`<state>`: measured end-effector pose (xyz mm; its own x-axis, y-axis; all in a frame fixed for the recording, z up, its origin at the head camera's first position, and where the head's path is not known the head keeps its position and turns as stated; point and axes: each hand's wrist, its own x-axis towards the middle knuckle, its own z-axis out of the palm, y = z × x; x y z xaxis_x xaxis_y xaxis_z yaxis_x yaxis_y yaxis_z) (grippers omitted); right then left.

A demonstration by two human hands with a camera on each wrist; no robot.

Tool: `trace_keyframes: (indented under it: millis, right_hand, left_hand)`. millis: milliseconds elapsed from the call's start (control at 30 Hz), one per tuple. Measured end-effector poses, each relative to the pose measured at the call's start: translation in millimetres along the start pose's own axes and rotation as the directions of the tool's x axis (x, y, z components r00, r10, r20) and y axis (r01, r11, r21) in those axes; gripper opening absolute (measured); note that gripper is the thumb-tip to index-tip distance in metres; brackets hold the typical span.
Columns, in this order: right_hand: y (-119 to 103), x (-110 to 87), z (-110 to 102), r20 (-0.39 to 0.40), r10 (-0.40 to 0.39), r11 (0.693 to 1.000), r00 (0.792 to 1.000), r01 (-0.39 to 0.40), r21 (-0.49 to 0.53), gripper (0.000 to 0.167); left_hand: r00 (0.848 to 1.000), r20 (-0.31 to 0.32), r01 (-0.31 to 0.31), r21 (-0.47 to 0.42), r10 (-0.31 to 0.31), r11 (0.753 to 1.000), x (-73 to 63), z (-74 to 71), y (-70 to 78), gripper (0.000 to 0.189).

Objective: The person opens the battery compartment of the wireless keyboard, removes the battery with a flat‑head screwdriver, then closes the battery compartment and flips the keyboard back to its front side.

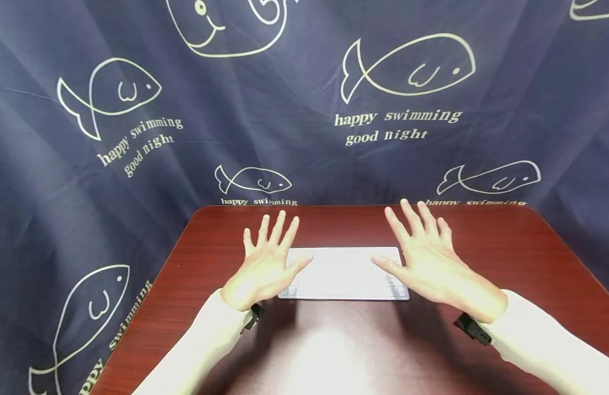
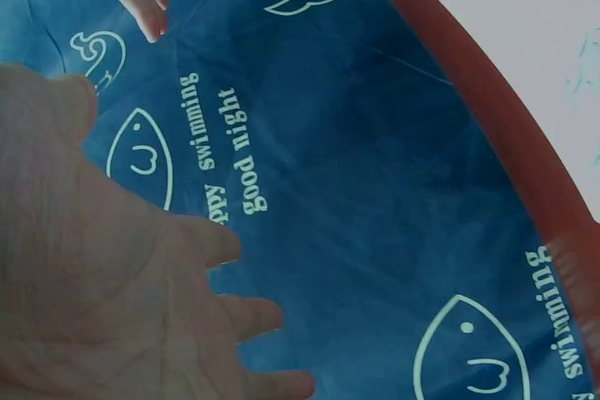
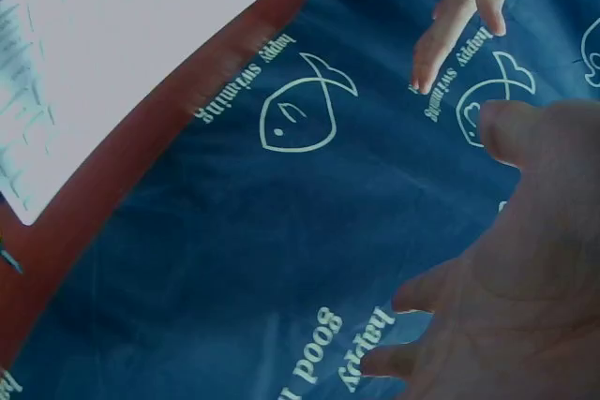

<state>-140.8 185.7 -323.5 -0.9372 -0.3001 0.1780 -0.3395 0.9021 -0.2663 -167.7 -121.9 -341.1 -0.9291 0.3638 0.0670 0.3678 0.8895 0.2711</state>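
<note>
A white keyboard lies flat on the table, its keys mostly washed out by glare. My left hand is raised above its left end, fingers straight and spread, thumb pointing inward over the keys. On the opposite side my right hand hovers over the right end, also spread wide, with its thumb toward the middle. Neither hand holds anything. In the left wrist view the left palm shows bare, and in the right wrist view the right palm is bare too. Part of the keyboard shows there.
The reddish-brown wooden table has rounded far corners and a bright glare patch near its front. Behind and beside it hangs a dark blue curtain printed with fish outlines and words. Small black devices sit under both wrists, at the white sleeves.
</note>
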Motion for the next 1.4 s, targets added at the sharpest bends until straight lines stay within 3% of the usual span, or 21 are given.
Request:
trace_keyframes:
  millis: [200,467,633,1000,1400]
  right_hand:
    - [9,6.9,12,-0.006,-0.069,0.996,0.998,0.069,0.051,0.083]
    - [9,13.5,21,0.018,-0.056,0.996,0.998,0.055,0.073,0.085]
    - [6,18.9,30,0.033,-0.048,0.996,0.998,0.045,0.08,0.086]
    - [7,34.6,62,0.095,-0.072,0.989,0.993,0.059,0.138,0.087]
    - [13,42.9,102,0.229,-0.13,0.985,0.965,0.1,0.137,0.1]
  left_hand:
    - [0.999,-0.029,0.015,0.007,-0.015,1.0,4.5,6.0,-10.8,0.08]
    - [0.999,-0.021,0.025,0.005,-0.024,1.0,8.3,15.0,-21.9,0.081]
    - [0.998,-0.057,0.013,-0.001,-0.013,1.0,9.8,23.7,-27.2,0.079]
    - [0.997,-0.015,0.075,-0.013,-0.076,0.997,8.5,53.5,-40.1,0.082]
    - [0.996,0.085,0.055,-0.215,-0.037,0.975,2.9,83.9,-53.9,0.08]
